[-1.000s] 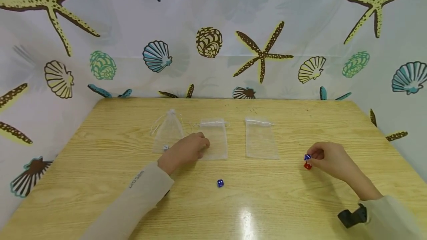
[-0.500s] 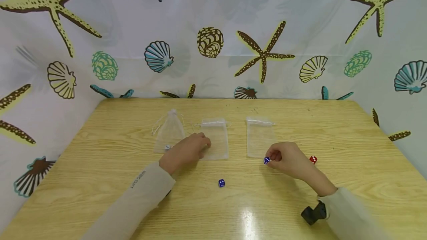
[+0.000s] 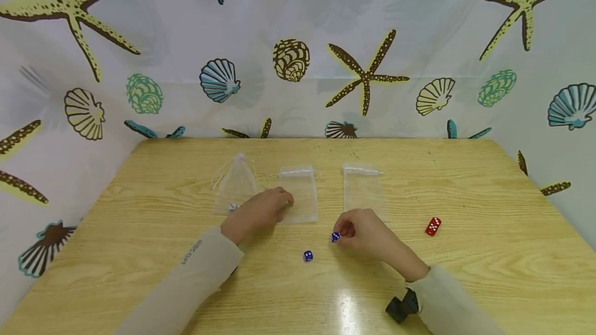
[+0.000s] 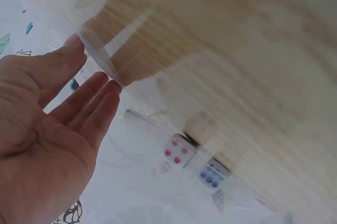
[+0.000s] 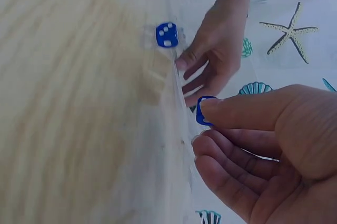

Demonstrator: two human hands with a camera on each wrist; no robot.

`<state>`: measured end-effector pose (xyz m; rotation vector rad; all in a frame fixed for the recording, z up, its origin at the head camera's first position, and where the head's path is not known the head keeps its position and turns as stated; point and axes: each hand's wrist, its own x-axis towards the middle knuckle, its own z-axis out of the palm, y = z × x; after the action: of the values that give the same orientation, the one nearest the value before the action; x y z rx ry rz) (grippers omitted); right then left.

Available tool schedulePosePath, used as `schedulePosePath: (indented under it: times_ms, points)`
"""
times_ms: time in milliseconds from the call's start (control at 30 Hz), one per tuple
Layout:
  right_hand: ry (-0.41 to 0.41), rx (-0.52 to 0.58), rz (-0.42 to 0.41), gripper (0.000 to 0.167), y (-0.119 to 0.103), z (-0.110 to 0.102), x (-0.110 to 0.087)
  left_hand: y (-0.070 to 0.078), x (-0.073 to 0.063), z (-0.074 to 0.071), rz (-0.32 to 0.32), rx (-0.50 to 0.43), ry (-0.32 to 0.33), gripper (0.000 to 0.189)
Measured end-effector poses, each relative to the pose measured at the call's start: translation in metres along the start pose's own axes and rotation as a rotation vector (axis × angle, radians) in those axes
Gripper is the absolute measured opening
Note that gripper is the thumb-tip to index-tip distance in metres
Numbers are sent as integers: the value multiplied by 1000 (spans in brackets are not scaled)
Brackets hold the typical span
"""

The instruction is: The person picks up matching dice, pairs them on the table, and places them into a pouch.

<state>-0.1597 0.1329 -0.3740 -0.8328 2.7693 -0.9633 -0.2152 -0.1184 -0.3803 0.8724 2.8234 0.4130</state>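
Note:
A blue die [image 3: 336,237] with white pips is pinched between thumb and fingertips of my right hand [image 3: 365,231], just in front of the right sheer drawstring bag [image 3: 365,195]. My left hand [image 3: 261,208] rests at the left side of the middle sheer bag [image 3: 300,198]; its thumb and fingertips touch the thin fabric, spread apart in the left wrist view. Another blue die [image 3: 308,256] lies on the table between the hands. White dice [image 4: 180,150] sit inside the left bag [image 3: 236,185], whose neck is gathered.
Two red dice [image 3: 433,226] lie side by side at the right on the wood-grain table [image 3: 139,252]. A white cloth [image 3: 261,19] printed with starfish and shells hangs behind and at both sides.
My right hand has carried the blue die leftward from beside the red dice to in front of the right bag. The left hand has stayed in place.

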Motion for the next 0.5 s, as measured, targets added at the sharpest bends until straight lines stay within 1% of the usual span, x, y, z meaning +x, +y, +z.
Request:
schedulePosePath:
  times_ms: [233, 500]
  points:
    - [-50, 50, -8, 7, -9, 17, 3, 1, 0, 2, -16, 13, 4, 32]
    - [-82, 81, -32, 9, -14, 25, 6, 1, 1, 0, -5, 22, -1, 31]
